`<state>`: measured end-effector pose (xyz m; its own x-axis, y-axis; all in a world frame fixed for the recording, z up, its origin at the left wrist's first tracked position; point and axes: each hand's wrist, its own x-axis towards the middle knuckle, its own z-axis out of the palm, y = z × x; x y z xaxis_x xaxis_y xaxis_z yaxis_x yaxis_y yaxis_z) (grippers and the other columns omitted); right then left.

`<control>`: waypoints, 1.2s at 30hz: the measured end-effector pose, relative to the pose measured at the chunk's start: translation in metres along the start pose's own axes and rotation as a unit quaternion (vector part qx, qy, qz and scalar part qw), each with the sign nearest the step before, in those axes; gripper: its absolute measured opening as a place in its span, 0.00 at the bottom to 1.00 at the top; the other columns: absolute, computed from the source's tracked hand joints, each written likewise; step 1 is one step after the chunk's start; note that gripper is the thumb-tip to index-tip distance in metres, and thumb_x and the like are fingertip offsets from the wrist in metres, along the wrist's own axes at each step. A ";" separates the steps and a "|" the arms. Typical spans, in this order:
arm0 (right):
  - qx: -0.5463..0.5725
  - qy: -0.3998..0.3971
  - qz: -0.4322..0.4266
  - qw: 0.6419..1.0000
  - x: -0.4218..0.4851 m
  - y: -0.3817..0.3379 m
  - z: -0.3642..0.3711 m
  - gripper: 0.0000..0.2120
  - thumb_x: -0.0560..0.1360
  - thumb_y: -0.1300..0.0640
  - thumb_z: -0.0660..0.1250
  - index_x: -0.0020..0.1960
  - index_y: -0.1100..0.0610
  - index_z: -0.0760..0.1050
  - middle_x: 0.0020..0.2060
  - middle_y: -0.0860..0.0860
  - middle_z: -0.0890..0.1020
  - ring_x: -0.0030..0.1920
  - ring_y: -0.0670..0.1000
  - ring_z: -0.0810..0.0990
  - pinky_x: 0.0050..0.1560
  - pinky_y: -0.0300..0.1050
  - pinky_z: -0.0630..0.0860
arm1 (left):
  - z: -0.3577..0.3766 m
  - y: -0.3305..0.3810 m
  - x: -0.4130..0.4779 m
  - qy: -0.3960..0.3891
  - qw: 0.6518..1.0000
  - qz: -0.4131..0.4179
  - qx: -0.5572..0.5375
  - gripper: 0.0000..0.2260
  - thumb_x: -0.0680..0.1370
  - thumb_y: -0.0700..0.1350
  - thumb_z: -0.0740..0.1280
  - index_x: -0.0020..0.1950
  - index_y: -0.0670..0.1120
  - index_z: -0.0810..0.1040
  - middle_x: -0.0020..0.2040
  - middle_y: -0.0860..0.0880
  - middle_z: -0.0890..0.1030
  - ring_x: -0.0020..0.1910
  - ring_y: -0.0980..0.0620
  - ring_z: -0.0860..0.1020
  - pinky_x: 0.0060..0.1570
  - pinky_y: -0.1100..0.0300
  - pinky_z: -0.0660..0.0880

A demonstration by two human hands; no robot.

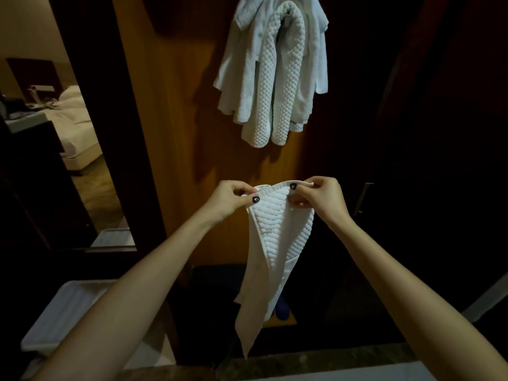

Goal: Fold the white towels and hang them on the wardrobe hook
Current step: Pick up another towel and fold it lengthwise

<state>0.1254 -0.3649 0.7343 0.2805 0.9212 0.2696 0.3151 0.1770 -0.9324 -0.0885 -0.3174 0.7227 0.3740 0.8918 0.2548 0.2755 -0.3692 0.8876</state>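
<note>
A white ribbed towel [277,243] hangs folded lengthwise in front of me, its lower end trailing down to a point. My left hand [229,199] pinches its top edge on the left and my right hand [319,198] pinches the top edge on the right, close together. Above, on the wooden wardrobe panel [176,127], several white towels [275,78] hang in a bunch from a hook; a waffle-textured one is draped at the front. The hook itself is hidden under the cloth.
A white plastic tray [63,312] sits low at the left. A mirror [55,119] on the left reflects a bed. Dark open wardrobe space fills the right, with a metal handle [364,196]. A stone ledge [316,361] runs along the bottom. A blue object [283,309] lies behind the towel.
</note>
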 end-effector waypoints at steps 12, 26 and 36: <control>-0.175 -0.294 -0.117 0.932 0.014 -0.047 0.024 0.10 0.75 0.55 0.71 0.36 0.52 0.75 0.58 0.46 0.72 0.59 0.40 0.71 0.54 0.31 0.69 | -0.053 0.006 0.003 0.132 0.985 -0.011 -0.114 0.07 0.77 0.34 0.66 0.42 0.45 0.76 0.42 0.47 0.77 0.43 0.52 0.75 0.40 0.64 0.73; -0.313 -0.329 -0.168 0.875 -0.006 -0.076 0.098 0.07 0.75 0.55 0.71 0.43 0.57 0.76 0.34 0.50 0.82 0.32 0.44 0.79 0.39 0.45 0.77 | -0.131 0.010 -0.066 0.221 0.957 -0.006 -0.187 0.06 0.78 0.35 0.65 0.44 0.44 0.76 0.41 0.48 0.78 0.36 0.62 0.79 0.37 0.69 0.74; -0.255 -0.303 -0.181 0.900 -0.024 -0.078 0.126 0.07 0.74 0.57 0.72 0.51 0.54 0.79 0.45 0.48 0.83 0.43 0.42 0.80 0.39 0.34 0.75 | -0.169 0.022 -0.084 0.203 0.979 0.028 -0.011 0.02 0.75 0.38 0.70 0.47 0.44 0.81 0.45 0.45 0.81 0.43 0.55 0.78 0.43 0.67 0.76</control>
<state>-0.0199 -0.3575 0.7705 -0.4215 0.8825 0.2086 0.7052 0.4636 -0.5364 -0.2637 -0.3562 0.7862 0.0047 0.9021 0.4314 0.2446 -0.4194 0.8743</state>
